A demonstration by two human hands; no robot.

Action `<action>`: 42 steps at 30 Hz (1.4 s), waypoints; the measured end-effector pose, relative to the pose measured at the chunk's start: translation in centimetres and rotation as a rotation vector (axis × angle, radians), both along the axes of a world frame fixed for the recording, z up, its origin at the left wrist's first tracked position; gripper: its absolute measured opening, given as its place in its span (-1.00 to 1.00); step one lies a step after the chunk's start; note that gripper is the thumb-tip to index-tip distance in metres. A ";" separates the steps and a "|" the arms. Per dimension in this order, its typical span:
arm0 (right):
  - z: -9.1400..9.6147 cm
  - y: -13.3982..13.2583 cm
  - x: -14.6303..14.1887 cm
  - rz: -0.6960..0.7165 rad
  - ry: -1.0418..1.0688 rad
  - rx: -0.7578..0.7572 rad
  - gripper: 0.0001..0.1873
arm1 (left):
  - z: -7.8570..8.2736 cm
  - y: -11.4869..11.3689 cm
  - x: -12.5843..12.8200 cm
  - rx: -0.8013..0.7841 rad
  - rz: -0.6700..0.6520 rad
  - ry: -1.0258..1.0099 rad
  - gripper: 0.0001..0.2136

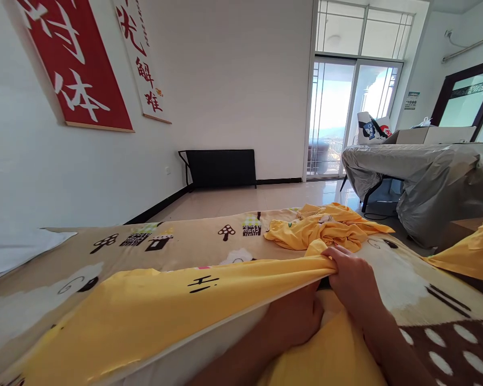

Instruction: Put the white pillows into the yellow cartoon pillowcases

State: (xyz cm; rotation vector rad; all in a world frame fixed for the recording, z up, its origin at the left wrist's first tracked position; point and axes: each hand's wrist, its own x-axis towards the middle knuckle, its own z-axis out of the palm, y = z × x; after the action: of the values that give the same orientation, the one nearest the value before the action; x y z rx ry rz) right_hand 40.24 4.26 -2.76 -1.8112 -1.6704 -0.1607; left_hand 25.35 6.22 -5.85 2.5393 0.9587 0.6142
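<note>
Clearly, the right hand (353, 276) pinches the yellow cloth (161, 300), which stretches over the patterned blanket (203, 236) and runs out of view at lower left. The left hand (300, 316) is partly covered, fingers hidden; whether it grips, I cannot tell.

Room above stretched cloth (156, 300), crumpled heap (330, 230) beyond

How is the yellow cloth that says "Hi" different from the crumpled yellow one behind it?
The "Hi" cloth is pulled out long, while the crumpled cloth is bunched in a heap. The "Hi" cloth is gripped by the right hand; the crumpled cloth lies on the patterned blanket. The "Hi" cloth shows black letters, but no readable word shows on the crumpled cloth. Both are yellow.
</note>
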 end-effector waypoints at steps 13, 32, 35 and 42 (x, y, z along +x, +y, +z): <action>-1.4 1.6 -0.4 0.341 0.302 0.047 -0.52 | 0.0 0.4 0.0 0.004 -0.001 0.167 -0.68; -1.0 1.5 0.0 0.366 0.298 -0.008 -0.49 | -0.3 1.8 -0.3 -0.165 -0.039 -0.089 -0.59; -0.8 1.0 0.6 0.330 0.197 -0.037 -0.42 | -0.7 2.4 -0.3 -0.341 -0.005 -0.243 -0.58; 0.2 -0.3 -0.2 0.038 -0.011 -0.014 -0.62 | -0.2 3.0 0.6 -0.416 -0.062 -0.321 -0.61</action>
State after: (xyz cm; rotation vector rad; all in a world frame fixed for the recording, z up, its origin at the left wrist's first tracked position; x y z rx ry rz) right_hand 40.01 4.00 -2.53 -1.7904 -1.7164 -0.1422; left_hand 25.99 9.24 -6.01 2.0227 0.7933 0.6955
